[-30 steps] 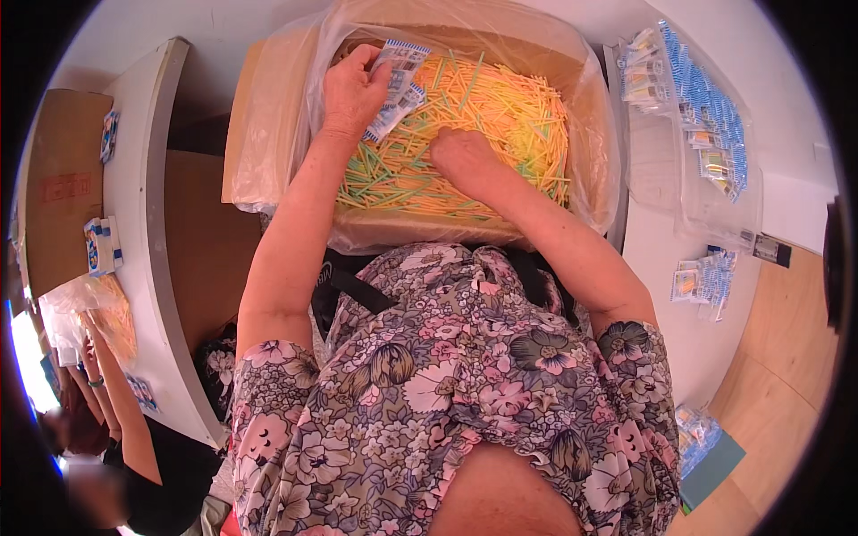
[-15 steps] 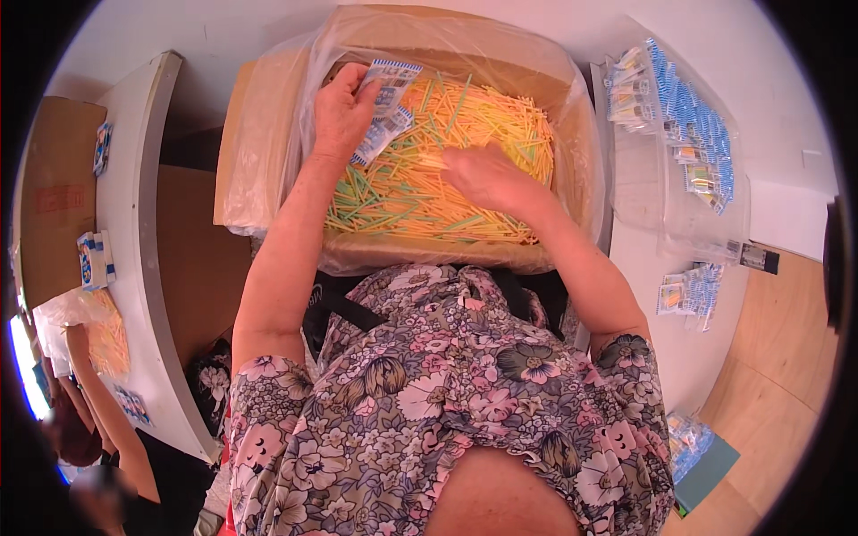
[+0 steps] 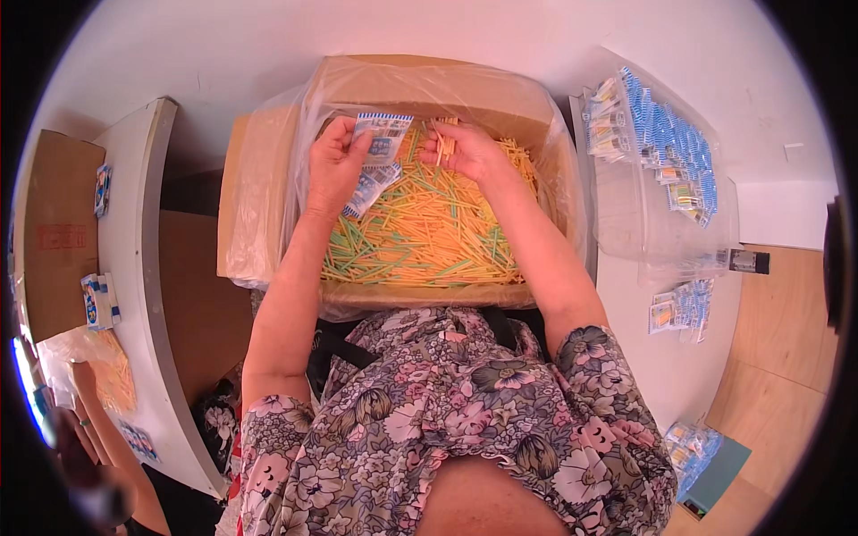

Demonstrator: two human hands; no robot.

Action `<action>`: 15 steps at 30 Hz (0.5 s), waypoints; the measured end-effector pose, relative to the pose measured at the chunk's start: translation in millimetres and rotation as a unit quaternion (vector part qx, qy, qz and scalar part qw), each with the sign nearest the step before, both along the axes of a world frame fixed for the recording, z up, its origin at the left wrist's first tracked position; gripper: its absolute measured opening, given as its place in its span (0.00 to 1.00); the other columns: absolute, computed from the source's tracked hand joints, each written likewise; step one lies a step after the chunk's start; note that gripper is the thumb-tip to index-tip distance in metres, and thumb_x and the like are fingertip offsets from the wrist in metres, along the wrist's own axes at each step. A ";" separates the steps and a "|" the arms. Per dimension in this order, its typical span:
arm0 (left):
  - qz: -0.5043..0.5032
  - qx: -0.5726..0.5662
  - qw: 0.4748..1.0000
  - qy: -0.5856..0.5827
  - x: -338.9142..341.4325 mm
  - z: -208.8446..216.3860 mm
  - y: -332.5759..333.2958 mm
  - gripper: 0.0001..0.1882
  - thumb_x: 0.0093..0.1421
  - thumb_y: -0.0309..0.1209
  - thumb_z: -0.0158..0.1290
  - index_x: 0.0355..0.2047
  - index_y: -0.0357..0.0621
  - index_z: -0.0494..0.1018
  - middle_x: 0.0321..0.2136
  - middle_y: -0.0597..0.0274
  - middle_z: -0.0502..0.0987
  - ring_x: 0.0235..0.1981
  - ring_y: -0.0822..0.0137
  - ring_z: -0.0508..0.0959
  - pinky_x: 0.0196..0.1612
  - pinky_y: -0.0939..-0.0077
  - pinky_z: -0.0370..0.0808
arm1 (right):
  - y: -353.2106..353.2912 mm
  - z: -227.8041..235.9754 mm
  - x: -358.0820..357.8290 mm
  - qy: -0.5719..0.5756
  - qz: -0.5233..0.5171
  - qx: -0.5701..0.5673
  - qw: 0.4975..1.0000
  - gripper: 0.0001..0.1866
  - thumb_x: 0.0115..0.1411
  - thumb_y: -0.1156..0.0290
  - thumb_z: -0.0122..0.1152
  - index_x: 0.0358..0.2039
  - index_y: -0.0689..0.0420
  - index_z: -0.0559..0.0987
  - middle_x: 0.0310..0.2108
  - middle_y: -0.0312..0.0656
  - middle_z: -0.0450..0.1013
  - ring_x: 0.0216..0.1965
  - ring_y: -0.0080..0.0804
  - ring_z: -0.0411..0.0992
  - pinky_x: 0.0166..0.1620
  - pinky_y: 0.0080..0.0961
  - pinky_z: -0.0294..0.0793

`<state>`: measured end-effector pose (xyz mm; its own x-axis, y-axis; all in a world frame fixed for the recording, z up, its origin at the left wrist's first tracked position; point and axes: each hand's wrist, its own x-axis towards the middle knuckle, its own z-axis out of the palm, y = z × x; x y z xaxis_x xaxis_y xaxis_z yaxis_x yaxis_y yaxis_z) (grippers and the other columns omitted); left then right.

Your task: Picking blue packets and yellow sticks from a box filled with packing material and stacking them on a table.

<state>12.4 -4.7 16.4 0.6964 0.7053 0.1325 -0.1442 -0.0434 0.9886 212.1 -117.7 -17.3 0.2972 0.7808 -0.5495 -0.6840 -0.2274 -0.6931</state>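
Note:
My left hand (image 3: 338, 161) pinches a small clear packet (image 3: 380, 143) with a blue striped edge and blue print, held over the left part of a box. More such packets (image 3: 374, 186) lie just below it on the sticks. My right hand (image 3: 465, 150) is closed around a small bunch of thin sticks (image 3: 444, 141), mostly orange and yellow, beside the packet. Under both hands, the cardboard box (image 3: 429, 73), lined with clear plastic, holds a heap of thin orange, yellow and green sticks (image 3: 429, 237).
To the right, a clear plastic bin (image 3: 621, 228) holds many filled packets (image 3: 666, 134); a few packets (image 3: 684, 305) lie beside it on the white table (image 3: 630, 330). At left, past a white panel (image 3: 143, 268), another person's arm (image 3: 107, 420) reaches toward a bag of sticks (image 3: 112, 371).
My right hand has risen from the heap with a bunch of sticks and moved closer to the packet in my left hand. The view has tilted, so the scene sits lower.

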 end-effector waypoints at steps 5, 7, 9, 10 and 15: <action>-0.069 -0.150 0.986 -0.031 -3.3 8.5 2.2 0.06 0.60 0.24 0.51 0.38 0.39 0.72 0.31 0.67 0.78 0.30 0.81 0.74 0.35 0.84 0.72 | -3.7 6.6 -16.1 0.088 0.013 0.105 0.990 0.06 0.63 0.72 0.50 0.37 0.61 0.70 0.28 0.43 0.71 0.27 0.36 0.70 0.37 0.39 0.76; -0.107 -0.180 0.978 -0.008 -8.1 12.3 0.1 0.07 0.60 0.25 0.51 0.39 0.39 0.73 0.31 0.68 0.78 0.30 0.80 0.75 0.35 0.83 0.72 | -14.2 25.9 -32.7 0.016 -0.005 0.105 0.994 0.07 0.64 0.69 0.50 0.35 0.60 0.72 0.29 0.42 0.72 0.28 0.33 0.70 0.38 0.34 0.75; -0.245 -0.168 0.947 0.121 -9.9 14.4 -2.1 0.09 0.59 0.26 0.52 0.39 0.38 0.75 0.31 0.68 0.78 0.31 0.79 0.75 0.36 0.81 0.73 | -25.2 31.9 -44.0 -0.058 -0.027 0.108 0.992 0.09 0.64 0.66 0.50 0.34 0.59 0.73 0.30 0.41 0.72 0.29 0.30 0.70 0.39 0.29 0.74; -0.270 -0.158 0.945 0.096 -8.5 12.5 -8.5 0.09 0.58 0.26 0.53 0.38 0.38 0.76 0.31 0.68 0.78 0.32 0.78 0.75 0.39 0.80 0.72 | -28.8 33.0 -49.8 -0.091 -0.042 0.125 0.987 0.10 0.64 0.65 0.50 0.34 0.59 0.74 0.32 0.42 0.73 0.31 0.30 0.71 0.40 0.28 0.74; -0.372 -0.132 0.914 0.090 -0.9 29.0 -37.8 0.09 0.56 0.24 0.54 0.38 0.36 0.76 0.49 0.68 0.71 0.42 0.77 0.73 0.48 0.78 0.69 | -54.0 49.1 -76.6 -0.082 -0.045 0.145 0.985 0.14 0.64 0.63 0.51 0.38 0.62 0.73 0.37 0.45 0.74 0.37 0.30 0.73 0.42 0.27 0.74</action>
